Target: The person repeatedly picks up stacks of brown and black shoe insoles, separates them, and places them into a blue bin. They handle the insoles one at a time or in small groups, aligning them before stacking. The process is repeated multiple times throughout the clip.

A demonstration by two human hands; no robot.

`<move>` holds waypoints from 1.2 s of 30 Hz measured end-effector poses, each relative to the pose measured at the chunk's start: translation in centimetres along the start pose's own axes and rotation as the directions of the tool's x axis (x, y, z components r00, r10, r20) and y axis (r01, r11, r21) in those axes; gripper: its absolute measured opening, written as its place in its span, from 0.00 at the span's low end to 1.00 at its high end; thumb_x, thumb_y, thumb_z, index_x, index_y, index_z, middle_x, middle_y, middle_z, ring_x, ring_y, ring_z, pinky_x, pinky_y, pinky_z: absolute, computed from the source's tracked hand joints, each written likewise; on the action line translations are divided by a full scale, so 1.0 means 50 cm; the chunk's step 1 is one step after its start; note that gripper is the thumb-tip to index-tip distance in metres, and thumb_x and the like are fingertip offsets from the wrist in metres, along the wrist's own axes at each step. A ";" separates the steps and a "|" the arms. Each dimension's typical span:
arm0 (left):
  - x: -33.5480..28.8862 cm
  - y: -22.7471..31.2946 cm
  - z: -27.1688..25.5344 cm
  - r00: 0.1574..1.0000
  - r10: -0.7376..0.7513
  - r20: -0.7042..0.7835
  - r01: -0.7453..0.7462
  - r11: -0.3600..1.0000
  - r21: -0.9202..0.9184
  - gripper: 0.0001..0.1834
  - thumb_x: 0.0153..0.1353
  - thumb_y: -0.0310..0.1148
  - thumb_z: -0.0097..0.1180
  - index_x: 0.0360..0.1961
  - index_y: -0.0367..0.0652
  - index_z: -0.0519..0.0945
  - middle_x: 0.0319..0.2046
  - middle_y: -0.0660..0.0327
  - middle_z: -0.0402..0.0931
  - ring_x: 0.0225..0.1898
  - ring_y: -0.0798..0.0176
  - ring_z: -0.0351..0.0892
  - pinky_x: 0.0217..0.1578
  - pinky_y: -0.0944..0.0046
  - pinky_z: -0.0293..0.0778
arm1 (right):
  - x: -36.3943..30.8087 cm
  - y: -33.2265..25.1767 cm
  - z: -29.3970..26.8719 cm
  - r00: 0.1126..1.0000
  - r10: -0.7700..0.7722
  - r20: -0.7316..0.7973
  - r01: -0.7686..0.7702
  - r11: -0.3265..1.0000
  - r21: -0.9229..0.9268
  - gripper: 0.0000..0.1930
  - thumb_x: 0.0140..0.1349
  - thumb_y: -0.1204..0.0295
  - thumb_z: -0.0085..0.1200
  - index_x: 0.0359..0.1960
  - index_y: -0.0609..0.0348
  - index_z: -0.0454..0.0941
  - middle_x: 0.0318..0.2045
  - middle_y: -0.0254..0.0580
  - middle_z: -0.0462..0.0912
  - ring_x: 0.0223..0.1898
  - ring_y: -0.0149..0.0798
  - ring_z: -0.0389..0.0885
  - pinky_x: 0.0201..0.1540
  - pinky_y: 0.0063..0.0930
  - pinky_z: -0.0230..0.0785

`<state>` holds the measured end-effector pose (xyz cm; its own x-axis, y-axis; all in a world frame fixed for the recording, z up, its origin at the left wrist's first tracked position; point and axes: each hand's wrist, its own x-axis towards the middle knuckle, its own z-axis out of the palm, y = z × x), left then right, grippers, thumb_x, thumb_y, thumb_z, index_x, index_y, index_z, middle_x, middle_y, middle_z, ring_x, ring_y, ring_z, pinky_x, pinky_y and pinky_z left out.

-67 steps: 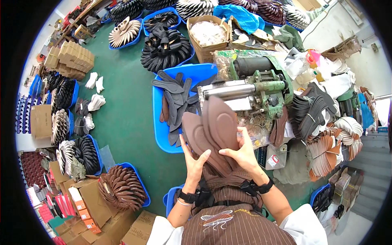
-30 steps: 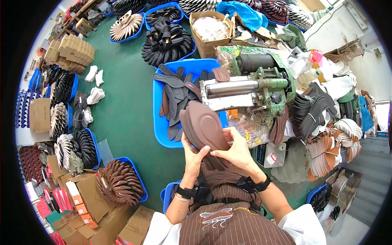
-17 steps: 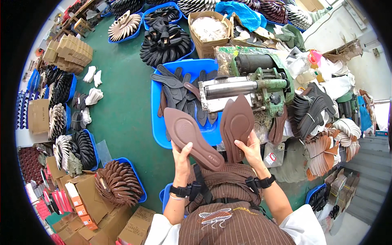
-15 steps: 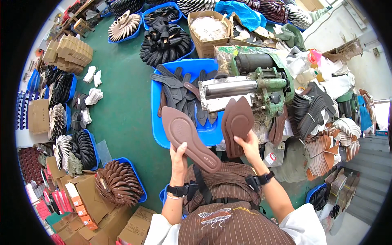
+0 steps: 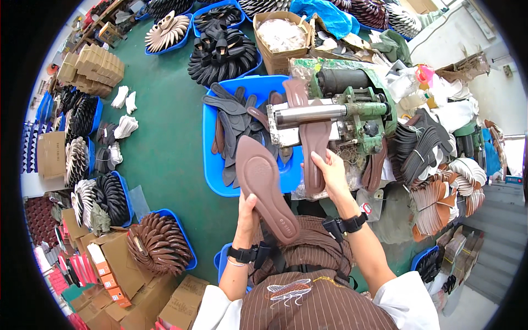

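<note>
My left hand is closed on a dark brown insole, its pointed toe end up and heel toward my apron. My right hand pinches the lower part of another brown insole, which runs up under the steel roller of a green machine. Beyond the roller a brown insole end sticks out; whether it is the same piece I cannot tell. Left of the machine, a blue basin holds black and brown insoles.
A brown insole lies at the machine's right side. Bundled black insoles and tan insole stacks are further right. On the green floor stand a blue tub of brown insoles, cardboard boxes and an open carton.
My right hand has moved forward, bringing its insole from in front of the machine to under the roller. My left hand's insole has shifted right and turned more upright.
</note>
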<state>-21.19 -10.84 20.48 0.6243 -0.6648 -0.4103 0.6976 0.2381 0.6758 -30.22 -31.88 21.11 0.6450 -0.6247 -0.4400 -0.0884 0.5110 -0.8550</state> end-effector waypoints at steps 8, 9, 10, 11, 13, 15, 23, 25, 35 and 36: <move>0.020 -0.026 0.040 0.986 0.163 -0.036 -0.154 0.972 0.179 0.49 0.47 0.41 0.69 0.63 0.38 0.49 0.56 0.51 0.61 0.58 0.56 0.63 0.58 0.57 0.61 | -0.126 -0.051 0.100 0.977 -0.045 0.209 0.187 0.656 -0.731 0.37 0.40 0.61 0.73 0.51 0.64 0.68 0.39 0.42 0.76 0.39 0.32 0.74 0.42 0.29 0.69; 0.015 -0.026 0.043 0.987 0.159 -0.037 -0.152 0.977 0.153 0.49 0.47 0.41 0.69 0.63 0.38 0.49 0.56 0.51 0.61 0.58 0.56 0.62 0.59 0.57 0.60 | -0.125 -0.048 0.097 0.979 -0.029 0.204 0.168 0.686 -0.708 0.38 0.40 0.62 0.73 0.52 0.64 0.68 0.40 0.43 0.76 0.40 0.33 0.74 0.43 0.29 0.69; 0.012 -0.022 0.049 0.987 0.156 -0.034 -0.151 0.981 0.123 0.50 0.47 0.40 0.69 0.63 0.39 0.49 0.57 0.51 0.60 0.59 0.56 0.62 0.59 0.57 0.60 | -0.122 -0.046 0.089 0.980 -0.015 0.198 0.150 0.712 -0.686 0.38 0.39 0.63 0.73 0.52 0.64 0.67 0.40 0.43 0.76 0.41 0.33 0.74 0.44 0.29 0.69; 0.008 -0.013 0.052 0.992 0.127 -0.004 -0.126 0.985 0.117 0.48 0.47 0.36 0.69 0.64 0.40 0.49 0.58 0.52 0.59 0.60 0.56 0.60 0.60 0.58 0.59 | -0.119 -0.042 0.081 0.981 -0.002 0.192 0.131 0.738 -0.662 0.39 0.39 0.64 0.73 0.52 0.64 0.66 0.41 0.43 0.76 0.42 0.34 0.75 0.45 0.30 0.69; 0.008 -0.012 0.048 0.993 0.115 -0.011 -0.112 0.983 0.144 0.47 0.48 0.33 0.68 0.64 0.40 0.50 0.59 0.52 0.59 0.60 0.56 0.61 0.60 0.58 0.59 | -0.114 -0.023 0.068 0.982 -0.037 0.184 0.142 0.789 -0.599 0.38 0.41 0.67 0.72 0.54 0.64 0.64 0.43 0.44 0.76 0.45 0.35 0.75 0.49 0.30 0.68; 0.009 -0.015 0.042 0.998 0.054 -0.032 -0.052 0.996 0.072 0.43 0.48 0.29 0.65 0.63 0.38 0.55 0.57 0.53 0.63 0.58 0.57 0.65 0.59 0.58 0.62 | -0.110 -0.012 0.059 0.983 -0.057 0.174 0.133 0.874 -0.467 0.38 0.44 0.71 0.70 0.56 0.63 0.61 0.47 0.45 0.74 0.49 0.36 0.73 0.54 0.31 0.65; 0.003 0.008 -0.012 0.996 -0.043 -0.073 0.029 0.982 -0.186 0.40 0.46 0.35 0.65 0.60 0.36 0.61 0.52 0.54 0.69 0.53 0.55 0.71 0.57 0.55 0.66 | -0.093 0.047 0.000 0.939 -0.324 0.113 0.340 0.920 -0.194 0.36 0.54 0.80 0.58 0.64 0.62 0.53 0.62 0.43 0.61 0.62 0.36 0.61 0.64 0.31 0.52; 0.006 0.017 -0.036 0.998 -0.058 -0.024 0.054 0.986 -0.157 0.41 0.46 0.36 0.65 0.60 0.36 0.60 0.52 0.54 0.69 0.53 0.54 0.70 0.56 0.54 0.67 | -0.075 0.081 -0.023 0.949 -0.297 0.104 0.312 0.934 -0.174 0.33 0.55 0.80 0.58 0.63 0.63 0.56 0.60 0.43 0.65 0.60 0.35 0.63 0.63 0.31 0.55; -0.003 0.036 0.010 0.961 -0.069 0.269 0.134 0.964 -0.230 0.46 0.48 0.42 0.65 0.63 0.34 0.56 0.57 0.42 0.64 0.59 0.39 0.65 0.56 0.45 0.68 | -0.058 0.030 0.012 0.999 -0.010 0.047 0.007 0.998 0.065 0.18 0.57 0.80 0.57 0.50 0.65 0.69 0.43 0.43 0.79 0.40 0.36 0.81 0.45 0.30 0.74; -0.003 0.032 0.014 0.957 -0.070 0.283 0.140 0.962 -0.234 0.46 0.48 0.43 0.64 0.63 0.34 0.55 0.57 0.41 0.63 0.60 0.37 0.63 0.56 0.44 0.68 | -0.062 0.043 0.011 1.000 0.027 0.009 -0.028 0.996 0.081 0.17 0.58 0.79 0.56 0.49 0.66 0.68 0.41 0.45 0.80 0.36 0.38 0.83 0.38 0.30 0.77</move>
<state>-20.40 -10.85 22.03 0.4488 -0.8528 -0.2669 0.8408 0.3019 0.4493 -32.01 -28.52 20.77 0.6490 -0.6055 -0.4606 -0.0445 0.5742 -0.8175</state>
